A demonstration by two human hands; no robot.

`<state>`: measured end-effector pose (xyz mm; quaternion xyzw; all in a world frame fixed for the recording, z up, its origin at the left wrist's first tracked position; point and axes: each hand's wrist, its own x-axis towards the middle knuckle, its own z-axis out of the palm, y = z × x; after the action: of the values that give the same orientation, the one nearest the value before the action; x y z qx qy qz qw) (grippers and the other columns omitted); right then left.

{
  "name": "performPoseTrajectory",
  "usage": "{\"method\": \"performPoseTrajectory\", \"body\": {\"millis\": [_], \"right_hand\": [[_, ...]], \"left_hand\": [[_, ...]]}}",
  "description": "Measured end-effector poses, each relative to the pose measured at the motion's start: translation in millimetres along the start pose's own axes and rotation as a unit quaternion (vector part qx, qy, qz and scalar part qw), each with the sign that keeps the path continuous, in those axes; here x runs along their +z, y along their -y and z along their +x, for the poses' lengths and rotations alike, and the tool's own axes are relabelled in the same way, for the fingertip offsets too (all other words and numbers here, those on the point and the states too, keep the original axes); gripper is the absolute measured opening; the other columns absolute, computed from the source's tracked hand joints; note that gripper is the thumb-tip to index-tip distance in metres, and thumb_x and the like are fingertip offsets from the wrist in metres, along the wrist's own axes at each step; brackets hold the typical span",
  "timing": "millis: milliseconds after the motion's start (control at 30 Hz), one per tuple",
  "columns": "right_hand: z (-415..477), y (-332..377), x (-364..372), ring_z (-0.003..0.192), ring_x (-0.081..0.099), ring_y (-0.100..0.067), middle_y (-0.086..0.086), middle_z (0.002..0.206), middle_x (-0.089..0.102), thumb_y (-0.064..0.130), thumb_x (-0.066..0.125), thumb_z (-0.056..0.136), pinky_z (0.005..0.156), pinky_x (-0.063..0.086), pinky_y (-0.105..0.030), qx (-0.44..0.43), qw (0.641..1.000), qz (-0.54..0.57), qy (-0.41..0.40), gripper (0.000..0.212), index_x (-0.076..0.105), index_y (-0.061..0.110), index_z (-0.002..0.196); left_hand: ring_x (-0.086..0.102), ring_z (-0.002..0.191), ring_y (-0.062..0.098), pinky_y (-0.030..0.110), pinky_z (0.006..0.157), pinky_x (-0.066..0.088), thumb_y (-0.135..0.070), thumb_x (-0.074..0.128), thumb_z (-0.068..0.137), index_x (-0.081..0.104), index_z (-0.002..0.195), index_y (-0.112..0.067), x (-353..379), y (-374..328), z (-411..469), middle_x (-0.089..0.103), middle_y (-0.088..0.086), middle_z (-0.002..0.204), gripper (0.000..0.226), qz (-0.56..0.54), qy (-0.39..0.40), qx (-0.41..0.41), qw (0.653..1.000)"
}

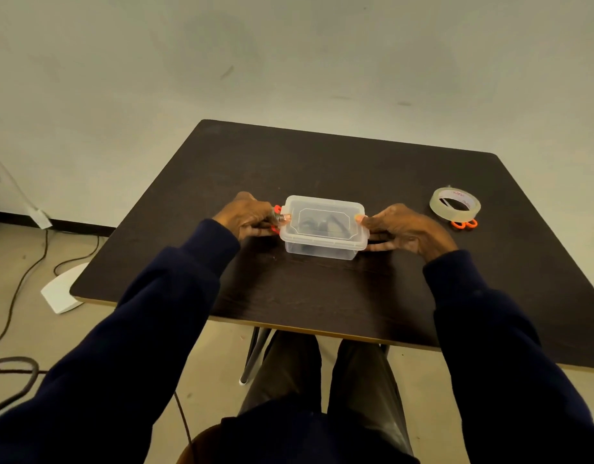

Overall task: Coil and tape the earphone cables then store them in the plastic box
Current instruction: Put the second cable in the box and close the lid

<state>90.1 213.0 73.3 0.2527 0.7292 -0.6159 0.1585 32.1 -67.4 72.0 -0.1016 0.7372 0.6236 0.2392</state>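
A clear plastic box [322, 246] stands in the middle of the dark table [289, 169] with its lid [324, 205] on top. Dark earphone cables [317, 226] show through the lid, lying inside the box. My left hand [247, 214] grips the box's left end, thumb on the lid edge by the orange latch [277, 209]. My right hand [406, 229] grips the right end, thumb on the lid edge and fingers curled under the rim.
A roll of clear tape [455, 205] lies to the right of the box, with orange-handled scissors [464, 224] just in front of it. Cables [18, 289] and a white flat object [63, 291] lie on the floor at the left.
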Motion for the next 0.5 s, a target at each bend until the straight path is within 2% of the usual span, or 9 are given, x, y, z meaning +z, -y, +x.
{"method": "performPoseTrajectory", "body": {"millis": [67, 100, 167, 200, 267, 333, 433, 500], "right_hand": [[-2.2, 5.6, -2.5, 0.074, 0.078, -0.022, -0.016, 0.087, 0.079, 0.019, 0.089, 0.064, 0.057, 0.062, -0.038, 0.015, 1.000, 0.002, -0.004, 0.043, 0.071, -0.003, 0.097], [-1.9, 6.8, -2.0, 0.073, 0.078, -0.023, -0.016, 0.085, 0.079, 0.018, 0.090, 0.064, 0.055, 0.062, -0.036, 0.012, 1.000, 0.002, -0.016, 0.045, 0.071, -0.003, 0.098], [-0.5, 4.7, 2.9, 0.067, 0.078, -0.020, -0.016, 0.082, 0.078, 0.017, 0.090, 0.072, 0.051, 0.060, -0.032, -0.024, 0.997, -0.035, -0.067, 0.037, 0.072, -0.003, 0.096], [0.9, 2.5, 6.2, 0.064, 0.077, -0.018, -0.016, 0.080, 0.078, 0.021, 0.090, 0.075, 0.051, 0.061, -0.032, -0.056, 0.989, -0.087, -0.107, 0.032, 0.073, -0.001, 0.091], [3.2, -1.4, 12.9, 0.067, 0.074, -0.020, -0.013, 0.078, 0.076, 0.030, 0.089, 0.077, 0.064, 0.064, -0.039, -0.119, 0.953, -0.206, -0.186, 0.031, 0.075, 0.003, 0.082], [2.1, -1.0, 20.7, 0.080, 0.071, -0.024, -0.012, 0.087, 0.075, 0.032, 0.088, 0.079, 0.078, 0.062, -0.044, -0.145, 0.919, -0.278, -0.240, 0.033, 0.074, 0.004, 0.087], [-5.8, 1.7, 39.0, 0.089, 0.071, -0.033, -0.014, 0.097, 0.072, 0.023, 0.084, 0.082, 0.081, 0.061, -0.046, -0.163, 0.865, -0.359, -0.310, 0.029, 0.069, 0.005, 0.098], [-13.4, 1.9, 52.0, 0.091, 0.070, -0.036, -0.016, 0.100, 0.071, 0.020, 0.080, 0.085, 0.082, 0.061, -0.047, -0.186, 0.830, -0.400, -0.341, 0.025, 0.067, 0.006, 0.100]], "left_hand": [[0.075, 0.078, 0.023, 0.028, 0.055, 0.061, 0.012, 0.073, 0.085, 0.071, 0.112, 0.009, 2.1, 2.6, -0.9, 0.075, 0.021, 0.100, 0.027, -0.005, -0.030, 0.023, 0.999], [0.076, 0.080, 0.025, 0.029, 0.056, 0.062, 0.009, 0.076, 0.085, 0.073, 0.107, 0.007, 3.0, 3.7, -0.5, 0.075, 0.021, 0.102, 0.023, -0.001, -0.045, 0.034, 0.998], [0.075, 0.088, 0.028, 0.037, 0.072, 0.065, -0.002, 0.081, 0.085, 0.076, 0.100, 0.003, 6.6, 6.8, -0.4, 0.075, 0.020, 0.103, 0.016, 0.056, -0.076, 0.070, 0.993], [0.075, 0.090, 0.028, 0.041, 0.079, 0.065, -0.007, 0.082, 0.086, 0.078, 0.097, 0.002, 8.8, 8.8, -0.2, 0.076, 0.019, 0.101, 0.015, 0.113, -0.093, 0.100, 0.984], [0.075, 0.088, 0.031, 0.044, 0.082, 0.064, -0.012, 0.083, 0.086, 0.080, 0.092, 0.002, 15.2, 10.9, -3.0, 0.077, 0.019, 0.095, 0.015, 0.222, -0.126, 0.163, 0.953], [0.075, 0.086, 0.034, 0.044, 0.078, 0.064, -0.011, 0.080, 0.087, 0.080, 0.090, 0.001, 21.5, 9.5, -7.8, 0.077, 0.020, 0.092, 0.012, 0.283, -0.148, 0.203, 0.926], [0.069, 0.072, 0.028, 0.038, 0.074, 0.063, -0.013, 0.077, 0.088, 0.073, 0.085, -0.008, 30.1, 9.8, -12.7, 0.070, 0.011, 0.080, 0.007, 0.347, -0.170, 0.224, 0.895], [0.060, 0.066, 0.021, 0.038, 0.073, 0.061, -0.013, 0.074, 0.089, 0.066, 0.085, -0.004, 33.4, 15.8, -13.0, 0.065, 0.008, 0.079, 0.013, 0.372, -0.182, 0.237, 0.879]]}}
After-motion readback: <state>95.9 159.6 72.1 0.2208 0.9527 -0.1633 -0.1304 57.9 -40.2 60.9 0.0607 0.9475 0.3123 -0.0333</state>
